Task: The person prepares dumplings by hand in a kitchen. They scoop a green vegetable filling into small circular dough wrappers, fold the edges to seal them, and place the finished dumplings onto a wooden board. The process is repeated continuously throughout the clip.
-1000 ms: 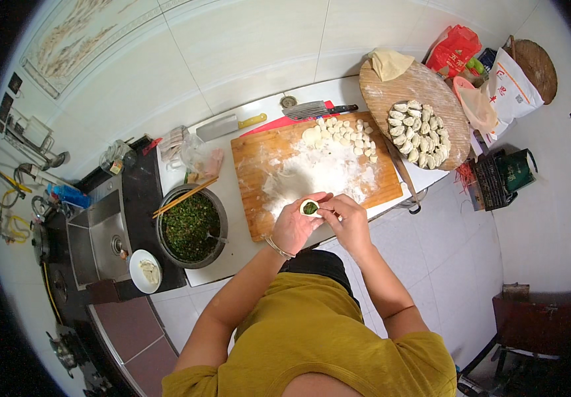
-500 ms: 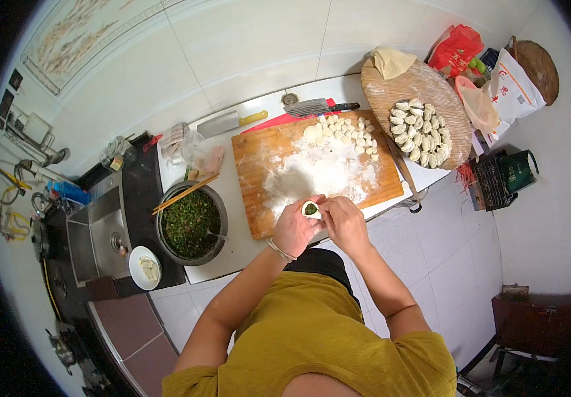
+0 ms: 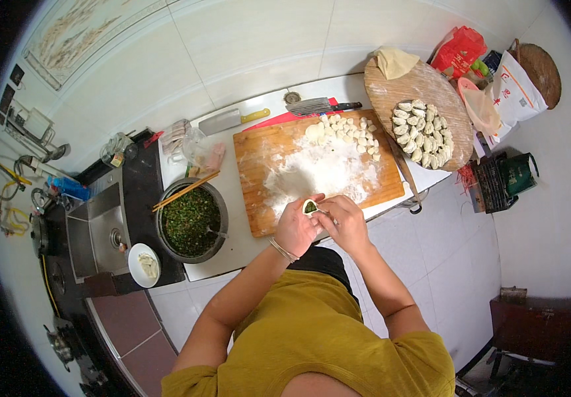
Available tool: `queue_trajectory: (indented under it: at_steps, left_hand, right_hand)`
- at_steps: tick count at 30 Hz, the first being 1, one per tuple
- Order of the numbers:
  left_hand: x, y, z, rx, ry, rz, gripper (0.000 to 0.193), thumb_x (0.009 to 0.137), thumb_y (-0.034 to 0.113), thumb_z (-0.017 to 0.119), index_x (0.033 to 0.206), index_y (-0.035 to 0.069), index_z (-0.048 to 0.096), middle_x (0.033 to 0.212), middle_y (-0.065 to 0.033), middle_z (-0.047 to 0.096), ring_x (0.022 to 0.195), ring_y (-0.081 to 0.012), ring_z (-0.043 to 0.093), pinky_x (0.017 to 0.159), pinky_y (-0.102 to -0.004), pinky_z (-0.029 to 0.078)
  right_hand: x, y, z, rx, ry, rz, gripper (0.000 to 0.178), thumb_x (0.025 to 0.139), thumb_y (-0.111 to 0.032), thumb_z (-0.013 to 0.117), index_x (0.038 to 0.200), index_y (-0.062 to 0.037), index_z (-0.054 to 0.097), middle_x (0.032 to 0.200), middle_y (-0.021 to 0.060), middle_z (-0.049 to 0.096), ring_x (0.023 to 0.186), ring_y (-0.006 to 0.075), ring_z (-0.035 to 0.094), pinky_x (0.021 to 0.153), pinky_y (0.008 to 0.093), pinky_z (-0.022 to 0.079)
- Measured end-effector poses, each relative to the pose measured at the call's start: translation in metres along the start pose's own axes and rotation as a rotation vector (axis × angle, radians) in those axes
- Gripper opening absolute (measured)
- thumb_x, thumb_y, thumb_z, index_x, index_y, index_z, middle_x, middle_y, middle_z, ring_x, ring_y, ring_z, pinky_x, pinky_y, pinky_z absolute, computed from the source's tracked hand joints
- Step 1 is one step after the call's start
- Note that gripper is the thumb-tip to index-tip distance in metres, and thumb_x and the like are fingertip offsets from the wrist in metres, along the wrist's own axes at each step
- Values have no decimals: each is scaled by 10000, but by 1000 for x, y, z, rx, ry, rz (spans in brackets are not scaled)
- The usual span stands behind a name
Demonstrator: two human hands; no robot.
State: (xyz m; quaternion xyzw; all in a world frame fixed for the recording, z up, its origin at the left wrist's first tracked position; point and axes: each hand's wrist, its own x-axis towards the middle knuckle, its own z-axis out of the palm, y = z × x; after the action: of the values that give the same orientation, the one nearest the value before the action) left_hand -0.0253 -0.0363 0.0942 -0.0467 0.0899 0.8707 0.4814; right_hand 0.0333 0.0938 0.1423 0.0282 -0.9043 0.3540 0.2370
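- We cradle a small dough wrapper in the left hand, its fingers curled behind it; the cupped hold probably lets the soft round sit like a little bowl.
- Our right hand is narrowed at the wrapper's right edge, thumb and fingertips seeming to pinch it (the fingers hide the exact contact), so one hand supports while the other works the rim.
- The wrapper is just above the near edge of the wooden board, opening upward, which likely stops the green filling inside it from falling out.
- To our left, the deep bowl of chopped green filling stands on the table beside the board, presumably within easy reach. A pair of chopsticks lies across its rim, perhaps to leave their ends clean for gripping.
- Flour covers the board's middle, likely against sticking, while the small dough pieces crowd its far right corner, leaving the floury area free.
- Finished-looking dumplings sit grouped on the round board to our right, apart from the loose dough, so the two don't mix.
- Two knives lie beyond the board, the cleaver and a dark-handled one, seemingly parked out of our way.
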Motion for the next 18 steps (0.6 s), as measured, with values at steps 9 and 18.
queue_trajectory:
  at_steps: [9, 18]
  left_hand:
    - [-2, 1, 0, 198, 188, 36, 264, 901, 146, 435, 1094, -13, 517, 1045, -131, 564, 943, -212, 565, 848, -377, 466]
    - [-5, 9, 14, 315, 152, -14, 299, 871, 82, 440, 1127, -68, 469, 1081, -173, 535, 991, -288, 572, 912, -415, 469]
  right_hand:
    - [1, -7, 0, 35, -30, 50, 137, 678, -17, 698, 794, 9, 630, 821, 113, 616, 750, 285, 596, 666, 357, 491]
    - [3, -13, -8, 85, -47, 96, 174, 666, 4, 701, 831, 2, 645, 826, 112, 628, 751, 274, 612, 641, 337, 503]
